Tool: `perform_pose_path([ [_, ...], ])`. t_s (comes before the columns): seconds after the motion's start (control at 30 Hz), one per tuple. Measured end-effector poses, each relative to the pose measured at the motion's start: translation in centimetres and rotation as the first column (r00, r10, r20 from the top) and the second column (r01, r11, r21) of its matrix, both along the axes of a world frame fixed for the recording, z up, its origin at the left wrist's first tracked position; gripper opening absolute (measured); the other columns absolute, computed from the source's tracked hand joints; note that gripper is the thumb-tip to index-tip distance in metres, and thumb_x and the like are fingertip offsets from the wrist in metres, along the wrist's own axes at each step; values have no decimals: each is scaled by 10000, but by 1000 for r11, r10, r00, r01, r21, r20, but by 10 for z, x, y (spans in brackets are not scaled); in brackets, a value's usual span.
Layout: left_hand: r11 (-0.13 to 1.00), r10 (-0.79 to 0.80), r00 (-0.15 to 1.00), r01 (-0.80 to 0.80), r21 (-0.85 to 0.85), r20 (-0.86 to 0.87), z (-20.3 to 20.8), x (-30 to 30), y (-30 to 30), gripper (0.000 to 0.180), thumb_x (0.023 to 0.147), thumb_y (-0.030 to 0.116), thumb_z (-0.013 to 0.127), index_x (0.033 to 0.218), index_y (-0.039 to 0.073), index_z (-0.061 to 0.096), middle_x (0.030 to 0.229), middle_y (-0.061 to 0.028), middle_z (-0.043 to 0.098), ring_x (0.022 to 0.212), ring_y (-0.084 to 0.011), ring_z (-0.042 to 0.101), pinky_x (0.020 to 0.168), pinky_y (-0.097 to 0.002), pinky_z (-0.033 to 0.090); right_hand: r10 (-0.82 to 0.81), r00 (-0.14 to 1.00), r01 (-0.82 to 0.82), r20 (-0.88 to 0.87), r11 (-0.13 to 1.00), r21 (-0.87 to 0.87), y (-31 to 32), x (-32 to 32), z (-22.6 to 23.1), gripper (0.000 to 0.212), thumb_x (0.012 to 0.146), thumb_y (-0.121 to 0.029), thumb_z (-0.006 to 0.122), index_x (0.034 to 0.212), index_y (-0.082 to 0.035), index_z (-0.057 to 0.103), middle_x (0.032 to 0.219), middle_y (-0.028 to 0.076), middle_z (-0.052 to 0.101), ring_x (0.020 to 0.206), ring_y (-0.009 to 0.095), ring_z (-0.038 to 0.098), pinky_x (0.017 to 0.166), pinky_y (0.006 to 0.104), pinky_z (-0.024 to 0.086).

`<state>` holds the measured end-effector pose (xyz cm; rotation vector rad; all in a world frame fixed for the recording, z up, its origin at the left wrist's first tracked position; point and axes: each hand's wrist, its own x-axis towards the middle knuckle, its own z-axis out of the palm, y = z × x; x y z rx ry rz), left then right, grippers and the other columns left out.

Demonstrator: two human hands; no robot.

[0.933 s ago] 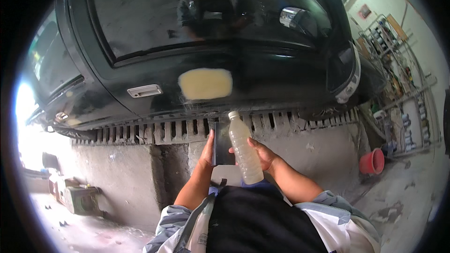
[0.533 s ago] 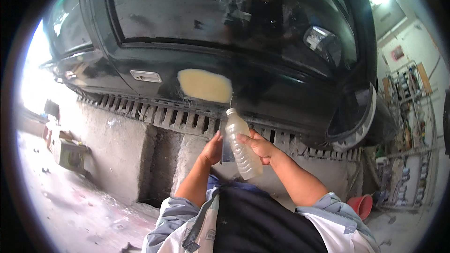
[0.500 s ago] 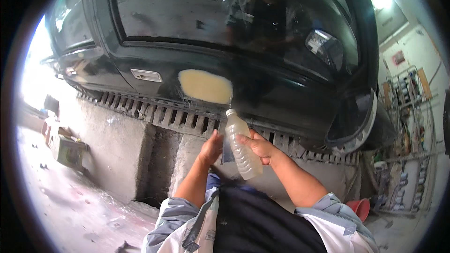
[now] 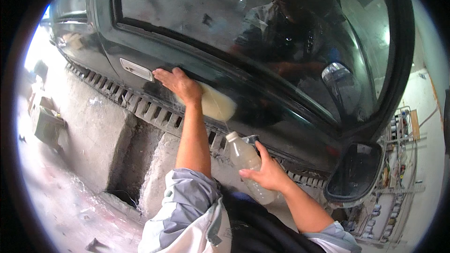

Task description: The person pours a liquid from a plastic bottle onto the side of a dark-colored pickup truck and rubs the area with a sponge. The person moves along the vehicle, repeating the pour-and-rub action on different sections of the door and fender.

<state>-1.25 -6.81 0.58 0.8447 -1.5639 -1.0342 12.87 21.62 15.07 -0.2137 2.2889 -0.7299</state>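
Note:
My left hand (image 4: pixel 180 85) lies flat with its fingers stretched out against the dark car door (image 4: pixel 276 117), just right of the silver door handle (image 4: pixel 136 69). It covers part of a pale yellowish patch (image 4: pixel 218 105) on the door. In my right hand (image 4: pixel 271 172) is a clear ribbed plastic bottle (image 4: pixel 243 153) with a white cap, holding cloudy liquid. The bottle tilts toward the door, and a thin stream runs from its cap to the patch. A small dark grey piece (image 4: pixel 253 139) shows beside the bottle near my right fingers; its kind is unclear.
Below the door runs a slotted grey ledge (image 4: pixel 154 111) above concrete with a deep gap (image 4: pixel 133 159). A side mirror (image 4: pixel 355 171) juts out at right, before a rack (image 4: pixel 393 192) of small items. A boxy container (image 4: pixel 47 124) stands at far left.
My left hand has moved up and left from beside the bottle onto the door by the patch. The bottle stays in my right hand, a little lower in view. The view has turned.

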Motion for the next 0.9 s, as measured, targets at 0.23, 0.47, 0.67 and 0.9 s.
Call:
perform_pose_path([
  [0.23, 982, -108, 994, 104, -161, -14, -13, 10, 142, 779, 1004, 488, 329, 1551, 14, 38, 1609, -244, 9, 1489, -417, -26, 1175, -534, -23, 64, 992, -51, -113, 993, 108, 48, -1, 12, 1090, 745, -442, 799, 1516, -9, 162, 1318, 344, 515, 1216, 443, 545, 1033, 442, 427],
  [0.47, 999, 13, 1000, -12, -32, 13, -5, 0, 122, 743, 1024, 442, 310, 1510, -84, 112, 1579, -302, 85, 1477, -443, 41, 1181, -530, 31, 77, 992, -59, -99, 983, 174, 71, -1, 7, 1070, 748, -425, 794, 1512, 0, 178, 1301, 335, 532, 1217, 442, 542, 1030, 438, 425],
  [0.67, 958, 69, 996, -53, 280, -49, 5, -11, -4, 745, 1034, 418, 288, 1457, -176, 133, 1550, -349, 105, 1476, -413, 72, 1211, -444, 40, 123, 985, -100, -125, 979, 176, 76, 1, -10, 1073, 741, -418, 798, 1509, 10, 183, 1354, 330, 490, 1259, 439, 506, 1048, 435, 409],
  [0.9, 968, 49, 998, -38, 248, -41, -55, 7, 101, 708, 1043, 390, 280, 1480, -141, 113, 1578, -309, 37, 1479, -420, 44, 1207, -467, 39, 95, 994, -81, -63, 978, 191, 57, -3, -11, 1101, 701, -458, 830, 1490, 20, 228, 1326, 315, 518, 1243, 413, 530, 1049, 429, 414],
])
